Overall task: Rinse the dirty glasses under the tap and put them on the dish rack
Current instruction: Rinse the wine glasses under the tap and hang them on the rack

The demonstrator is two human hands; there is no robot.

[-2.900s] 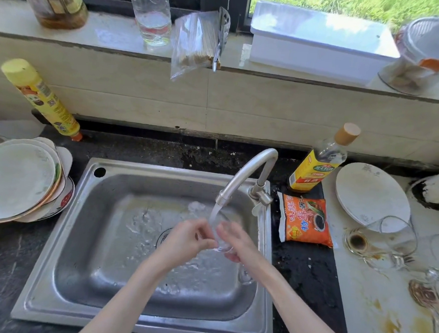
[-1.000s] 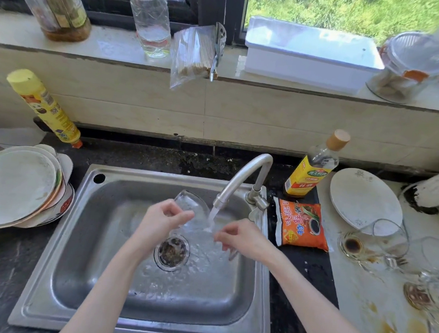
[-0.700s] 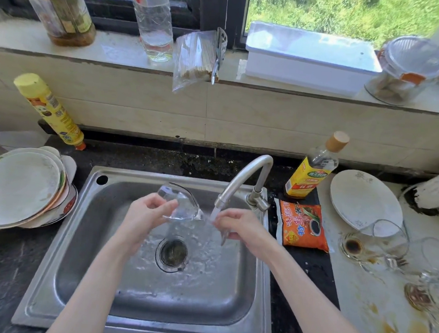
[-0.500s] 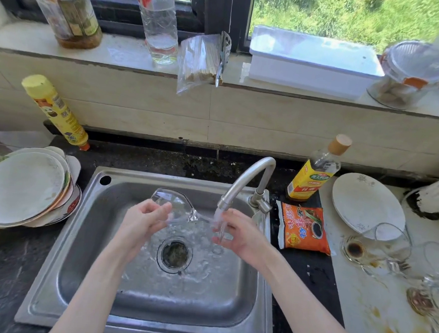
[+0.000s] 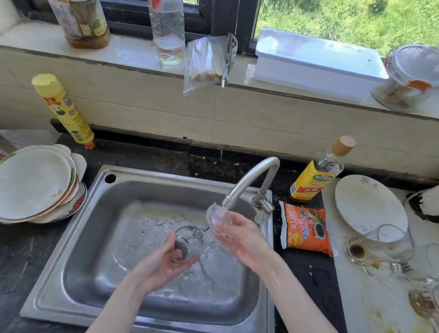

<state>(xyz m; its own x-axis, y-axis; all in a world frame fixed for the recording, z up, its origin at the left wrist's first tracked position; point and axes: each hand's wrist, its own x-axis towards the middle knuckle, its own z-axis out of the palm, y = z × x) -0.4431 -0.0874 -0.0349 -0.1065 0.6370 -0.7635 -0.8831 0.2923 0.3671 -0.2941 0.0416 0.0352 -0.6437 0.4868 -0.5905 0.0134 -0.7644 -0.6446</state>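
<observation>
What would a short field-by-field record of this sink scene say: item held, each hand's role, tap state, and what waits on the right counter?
item held: stemmed glass, lying sideways over the sink
right hand: holds the glass's foot under the spout
left hand: cups the bowl end
tap: running
right counter: stained glasses lying down, plate, orange sauce packet

**Wine glass under the tap, dirty glasses beside the sink**

A clear stemmed wine glass point(image 5: 203, 229) lies tilted over the steel sink point(image 5: 81, 234), its round foot raised just under the tap point(image 5: 248, 184) spout where water runs, its bowl lower, above the drain. Right of the sink, well apart from it, several clear dirty glasses point(image 5: 380, 247) lie on their sides on a stained pale counter, brown residue in their bowls and feet; their exact number cannot be told.
</observation>
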